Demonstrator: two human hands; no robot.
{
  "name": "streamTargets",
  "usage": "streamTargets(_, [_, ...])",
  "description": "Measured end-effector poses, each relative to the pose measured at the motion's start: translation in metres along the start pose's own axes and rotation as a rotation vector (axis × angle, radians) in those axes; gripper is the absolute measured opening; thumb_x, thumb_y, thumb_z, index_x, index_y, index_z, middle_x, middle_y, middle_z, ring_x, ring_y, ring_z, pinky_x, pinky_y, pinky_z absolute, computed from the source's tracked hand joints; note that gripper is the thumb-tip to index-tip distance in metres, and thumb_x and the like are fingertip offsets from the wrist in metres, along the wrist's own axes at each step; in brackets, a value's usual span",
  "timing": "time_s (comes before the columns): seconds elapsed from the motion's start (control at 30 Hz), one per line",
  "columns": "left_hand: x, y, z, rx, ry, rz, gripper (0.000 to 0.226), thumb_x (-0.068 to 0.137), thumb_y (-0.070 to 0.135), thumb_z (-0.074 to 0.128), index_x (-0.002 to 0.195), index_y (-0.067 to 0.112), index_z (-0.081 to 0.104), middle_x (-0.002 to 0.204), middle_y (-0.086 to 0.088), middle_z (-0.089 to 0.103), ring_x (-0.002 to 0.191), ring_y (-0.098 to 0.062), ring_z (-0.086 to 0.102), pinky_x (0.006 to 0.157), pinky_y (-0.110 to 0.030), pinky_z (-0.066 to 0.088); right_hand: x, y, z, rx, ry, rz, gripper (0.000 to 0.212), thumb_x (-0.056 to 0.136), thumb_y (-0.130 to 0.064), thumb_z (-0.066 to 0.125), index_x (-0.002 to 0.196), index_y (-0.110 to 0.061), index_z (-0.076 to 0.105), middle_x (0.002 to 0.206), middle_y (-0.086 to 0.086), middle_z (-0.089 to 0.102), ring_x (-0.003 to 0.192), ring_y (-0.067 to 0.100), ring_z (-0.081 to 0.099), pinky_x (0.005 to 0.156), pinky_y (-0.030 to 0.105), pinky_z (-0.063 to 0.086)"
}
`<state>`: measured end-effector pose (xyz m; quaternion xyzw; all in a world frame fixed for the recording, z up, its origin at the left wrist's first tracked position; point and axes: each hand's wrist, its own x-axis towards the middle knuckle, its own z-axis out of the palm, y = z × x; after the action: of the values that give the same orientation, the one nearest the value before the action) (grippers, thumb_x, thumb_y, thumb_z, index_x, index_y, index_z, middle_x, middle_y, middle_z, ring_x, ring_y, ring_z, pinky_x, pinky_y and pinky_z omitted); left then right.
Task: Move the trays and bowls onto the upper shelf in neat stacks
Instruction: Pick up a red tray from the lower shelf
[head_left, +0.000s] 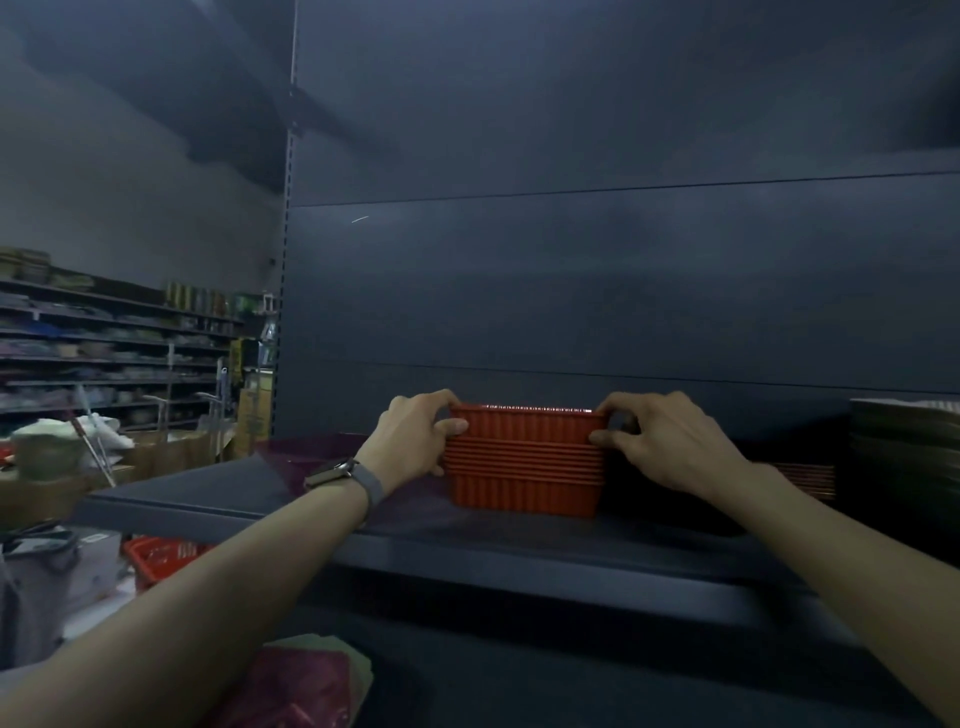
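A stack of red ribbed trays (524, 462) stands on the dark upper shelf (467, 551), near its middle. My left hand (415, 436), with a watch on the wrist, grips the stack's left side, thumb on the front and fingers over the rim. My right hand (670, 441) holds the stack's right side the same way, fingers curled over the rim. A dark stack of trays (904, 452) stands on the same shelf at the far right, with a lower dark-and-red stack (802, 480) beside it.
The shelf's back panel (597, 291) rises right behind the stack. A purple-tinted flat item (301, 452) lies on the shelf to the left. Below are a red basket (161, 558) and pink and green items (306, 686). Stocked shelves (104, 353) fill the left background.
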<state>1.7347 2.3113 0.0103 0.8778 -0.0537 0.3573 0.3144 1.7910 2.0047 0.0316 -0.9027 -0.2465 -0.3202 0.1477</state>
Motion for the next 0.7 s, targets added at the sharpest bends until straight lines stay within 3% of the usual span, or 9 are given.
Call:
streamTargets(0.23, [0.001,-0.007,0.002,-0.052,-0.044,-0.065,0.015,0.104,0.019,0.061,0.099,0.025,0.074,0.09,-0.011,0.076,0.075,-0.027,0.079,0.071,-0.04,0.067,-0.007,-0.008,-0.001,-0.113,-0.029,0.012,0.025,0.104,-0.056,0.047,0.12,-0.047,0.065,0.122,-0.005,0.069,0.115,0.026,0.063,0.091,0.043,0.049])
streamTargets(0.4, [-0.007,-0.009,0.014,0.052,0.022,-0.039,0.022,0.105,0.023,0.057,0.115,0.023,0.076,0.099,-0.004,0.076,0.094,-0.024,0.074,0.092,-0.036,0.059,-0.021,-0.016,0.014,-0.32,0.084,-0.038,0.032,0.107,-0.044,0.039,0.116,-0.032,0.067,0.113,-0.001,0.069,0.123,0.025,0.054,0.099,0.04,0.042])
streamTargets(0.47, [-0.02,-0.006,0.023,0.066,0.082,-0.009,0.026,0.106,0.023,0.055,0.126,0.024,0.072,0.11,-0.002,0.076,0.107,-0.022,0.068,0.094,-0.03,0.051,-0.028,-0.018,0.027,-0.458,0.184,-0.096,0.031,0.104,-0.035,0.042,0.103,-0.024,0.071,0.102,-0.001,0.07,0.114,0.026,0.054,0.091,0.039,0.043])
streamTargets(0.53, [-0.032,-0.005,0.032,0.04,0.12,0.03,0.029,0.106,0.025,0.055,0.133,0.03,0.065,0.11,-0.001,0.076,0.104,-0.02,0.068,0.096,-0.032,0.052,-0.033,-0.022,0.039,-0.422,0.303,-0.146,0.032,0.102,-0.031,0.046,0.093,-0.016,0.072,0.094,0.004,0.067,0.102,0.027,0.053,0.081,0.038,0.046])
streamTargets(0.63, [-0.04,-0.009,0.039,-0.043,0.13,0.042,0.033,0.106,0.025,0.056,0.137,0.035,0.057,0.095,0.0,0.075,0.089,-0.02,0.072,0.091,-0.036,0.057,-0.037,-0.034,0.043,-0.227,0.378,-0.145,0.026,0.105,-0.033,0.054,0.097,-0.012,0.068,0.107,0.005,0.055,0.089,0.021,0.054,0.064,0.033,0.053])
streamTargets(0.7, [-0.04,-0.01,0.04,-0.065,0.118,0.033,0.035,0.107,0.024,0.055,0.14,0.032,0.054,0.092,0.001,0.072,0.086,-0.018,0.07,0.087,-0.033,0.056,-0.039,-0.039,0.039,-0.116,0.347,-0.114,0.022,0.105,-0.034,0.056,0.104,-0.014,0.063,0.11,0.003,0.047,0.078,0.02,0.057,0.053,0.03,0.048])
